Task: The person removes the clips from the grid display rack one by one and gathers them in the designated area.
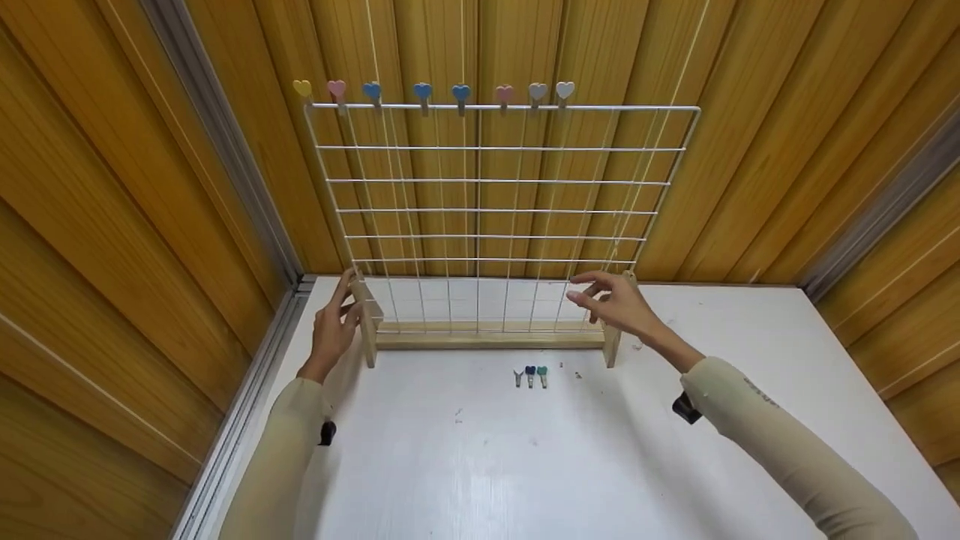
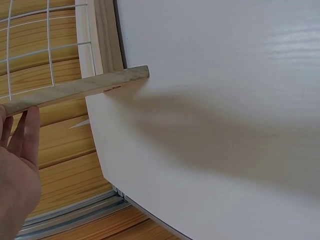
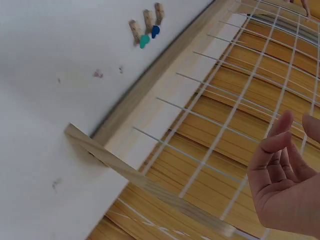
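Observation:
A white wire grid (image 1: 478, 181) stands upright in a wooden stand (image 1: 487, 340). Several heart-topped clothespins, among them a yellow one (image 1: 302, 88), a blue one (image 1: 423, 91) and a white one (image 1: 565, 91), sit along its top bar. My left hand (image 1: 332, 334) touches the outer side of the left wooden upright (image 2: 75, 90) with extended fingers. Before the grid's lower right corner, my right hand (image 1: 616, 304) hovers with loosely bent fingers and nothing in them. On the table lie three clothespins: one with a green heart (image 3: 144, 41), one with a dark blue heart (image 3: 155, 31), and a third (image 1: 517, 378) whose top is unclear.
The white table (image 1: 480, 465) runs back to a wood-panelled wall (image 1: 517, 45). More panelling rises on both sides. A metal rail (image 1: 247, 157) runs up the left corner. Small specks (image 3: 98, 73) lie on the table near the right upright.

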Tool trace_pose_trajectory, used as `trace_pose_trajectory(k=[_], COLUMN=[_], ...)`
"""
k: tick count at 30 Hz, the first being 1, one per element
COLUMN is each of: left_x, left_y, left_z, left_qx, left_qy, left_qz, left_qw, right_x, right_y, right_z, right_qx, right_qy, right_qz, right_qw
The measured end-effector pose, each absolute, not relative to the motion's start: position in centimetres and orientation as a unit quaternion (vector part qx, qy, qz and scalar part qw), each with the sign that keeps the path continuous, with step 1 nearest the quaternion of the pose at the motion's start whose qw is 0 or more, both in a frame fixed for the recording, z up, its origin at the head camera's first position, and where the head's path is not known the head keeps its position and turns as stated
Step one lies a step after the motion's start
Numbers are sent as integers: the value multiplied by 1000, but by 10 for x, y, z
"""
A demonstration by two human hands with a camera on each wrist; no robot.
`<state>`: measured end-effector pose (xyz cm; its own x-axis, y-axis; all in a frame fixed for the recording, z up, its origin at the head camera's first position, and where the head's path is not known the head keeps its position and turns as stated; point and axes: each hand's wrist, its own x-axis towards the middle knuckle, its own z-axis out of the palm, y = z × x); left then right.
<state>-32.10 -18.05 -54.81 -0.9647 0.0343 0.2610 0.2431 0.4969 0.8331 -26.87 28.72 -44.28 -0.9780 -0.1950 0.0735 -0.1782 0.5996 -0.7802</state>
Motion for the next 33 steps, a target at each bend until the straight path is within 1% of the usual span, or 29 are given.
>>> trace_pose_trajectory(k=[3,9,13,16,22,27,30,33], left_x=[-320,-320,-319,-319,-318,-318,-321,-324], left_y=[-183,-186,-184,-184,-181,-178,-178,-179], left_z=[-549,-550,-549,-549,-556,-558,-555,-550], left_qx=[-78,-87,-89,-88,-92,-94,-93,-95], left_qy=[-858,-853,-853,-850,-848,-851,-855,-857], left_qz=[-495,-499,-500,-505,-506,-501,-494,-488], left_qw=[110,123,120,122,131,126,128,135], right_x=[-271,-277,-283,-288,-291,-294,-298,-302], right_y=[282,275,274,274,273,263,253,244], right_z=[-419,-376,-345,-322,-277,-246,-234,-230], right_qx=[-129,-167,-213,-238,-256,-257,-246,-229], right_qy=[897,882,864,852,840,799,770,760], right_qz=[-422,-435,-450,-461,-471,-530,-572,-593], right_qw=[-24,-71,-78,-71,-85,-125,-141,-132])
